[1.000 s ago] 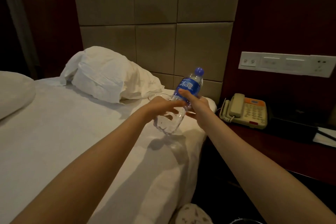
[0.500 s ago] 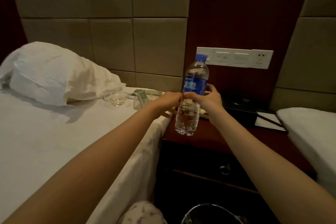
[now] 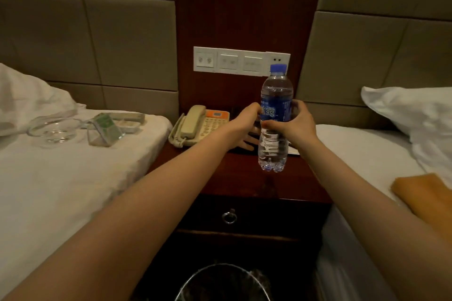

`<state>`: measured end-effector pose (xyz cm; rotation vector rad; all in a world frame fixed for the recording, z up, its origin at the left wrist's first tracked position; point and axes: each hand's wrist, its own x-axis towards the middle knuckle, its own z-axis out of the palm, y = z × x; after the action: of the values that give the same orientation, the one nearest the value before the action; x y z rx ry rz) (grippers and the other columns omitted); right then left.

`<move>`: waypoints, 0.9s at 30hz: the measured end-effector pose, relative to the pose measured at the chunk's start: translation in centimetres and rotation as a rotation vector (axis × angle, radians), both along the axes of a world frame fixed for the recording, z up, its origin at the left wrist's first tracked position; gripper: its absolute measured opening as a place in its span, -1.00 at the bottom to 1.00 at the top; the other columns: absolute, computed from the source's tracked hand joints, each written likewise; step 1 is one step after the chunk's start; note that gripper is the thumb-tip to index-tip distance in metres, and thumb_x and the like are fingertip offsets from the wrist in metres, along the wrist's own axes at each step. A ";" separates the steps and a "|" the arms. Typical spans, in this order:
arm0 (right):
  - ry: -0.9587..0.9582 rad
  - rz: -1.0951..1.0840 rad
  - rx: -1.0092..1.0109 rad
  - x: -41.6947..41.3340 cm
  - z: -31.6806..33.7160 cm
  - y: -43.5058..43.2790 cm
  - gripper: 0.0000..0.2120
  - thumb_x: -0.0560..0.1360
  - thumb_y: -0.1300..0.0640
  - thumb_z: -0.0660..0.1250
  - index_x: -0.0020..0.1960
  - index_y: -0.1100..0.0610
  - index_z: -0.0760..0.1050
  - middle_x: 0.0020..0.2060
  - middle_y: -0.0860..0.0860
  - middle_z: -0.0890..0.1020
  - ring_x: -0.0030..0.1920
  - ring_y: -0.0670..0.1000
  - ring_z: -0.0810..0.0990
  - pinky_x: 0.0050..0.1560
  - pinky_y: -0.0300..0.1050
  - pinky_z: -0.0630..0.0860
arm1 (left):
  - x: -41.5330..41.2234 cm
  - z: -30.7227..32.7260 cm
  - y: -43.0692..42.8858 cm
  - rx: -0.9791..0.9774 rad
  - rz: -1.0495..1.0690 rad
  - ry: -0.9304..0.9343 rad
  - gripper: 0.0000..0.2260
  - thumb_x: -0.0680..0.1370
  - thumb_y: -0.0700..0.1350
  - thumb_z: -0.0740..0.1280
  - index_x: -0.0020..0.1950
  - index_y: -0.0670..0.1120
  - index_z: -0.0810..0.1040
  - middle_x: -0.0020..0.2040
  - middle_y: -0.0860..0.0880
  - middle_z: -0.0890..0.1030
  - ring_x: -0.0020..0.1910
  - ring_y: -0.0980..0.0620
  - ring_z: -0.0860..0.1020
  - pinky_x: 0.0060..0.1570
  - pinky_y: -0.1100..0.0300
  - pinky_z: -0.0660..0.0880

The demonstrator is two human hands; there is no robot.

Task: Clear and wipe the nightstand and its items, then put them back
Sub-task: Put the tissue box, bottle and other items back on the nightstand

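Observation:
My right hand (image 3: pixel 298 124) grips a clear water bottle (image 3: pixel 274 146) with a blue label and blue cap, upright, its base just above the dark red wooden nightstand (image 3: pixel 244 186). My left hand (image 3: pixel 244 122) is at the bottle's left side: the thumb touches the label and the fingers stretch out straight below. A beige telephone (image 3: pixel 198 127) stands at the nightstand's back left. On the left bed (image 3: pixel 61 190) lie a glass bowl (image 3: pixel 52 129), a clear sign stand with a green card (image 3: pixel 105 129) and a small tray (image 3: pixel 129 121). An orange cloth (image 3: pixel 420 193) lies on the right bed.
A white switch and socket panel (image 3: pixel 230 62) is on the wall behind the bottle. A corner of white paper (image 3: pixel 293 151) shows behind the bottle's base. The nightstand drawer has a ring pull (image 3: pixel 229 217). A bin (image 3: pixel 220 283) stands on the floor below. White pillows (image 3: pixel 411 110) lie on both beds.
The bottle has gone from tilted over the left bed to upright over the nightstand's right half. My left hand has eased from gripping the bottle to touching it.

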<state>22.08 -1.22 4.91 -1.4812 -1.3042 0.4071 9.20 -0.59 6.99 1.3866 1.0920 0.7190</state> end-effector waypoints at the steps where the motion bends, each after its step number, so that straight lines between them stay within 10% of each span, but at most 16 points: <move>1: 0.002 -0.023 -0.004 1.0 -0.1 0.1 -0.18 0.21 0.07 0.59 0.37 0.09 0.28 0.27 0.05 0.50 0.23 0.08 0.51 0.24 0.11 0.46 | 1.1 -0.2 0.3 -0.002 -0.012 -0.006 -0.59 0.59 0.06 0.00 0.32 -0.11 0.37 0.28 -0.21 0.48 0.26 -0.24 0.43 0.23 -0.08 0.31; 9: 0.020 -0.113 -0.010 6.8 -1.1 1.4 -0.16 0.22 0.16 0.58 0.39 0.11 0.25 0.29 0.09 0.49 0.22 0.11 0.52 0.24 0.08 0.47 | 7.8 -1.6 2.0 0.007 -0.057 -0.082 -0.76 0.61 0.01 0.00 0.13 -0.04 0.38 -0.09 -0.05 0.48 -0.13 0.00 0.44 -0.04 0.09 0.35; 27: 0.044 -0.135 -0.065 9.8 -3.0 2.7 -0.19 0.30 0.20 0.54 0.42 0.16 0.17 0.33 0.10 0.44 0.28 0.10 0.46 0.22 -0.09 0.39 | 10.6 -3.7 4.6 -0.029 -0.092 -0.054 -0.65 0.60 0.02 -0.02 0.31 -0.02 0.37 0.34 -0.17 0.41 0.31 -0.18 0.39 0.29 -0.10 0.27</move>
<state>31.93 1.48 1.87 -1.5956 -1.1586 0.3949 19.82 3.99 3.30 1.3760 0.9871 0.6675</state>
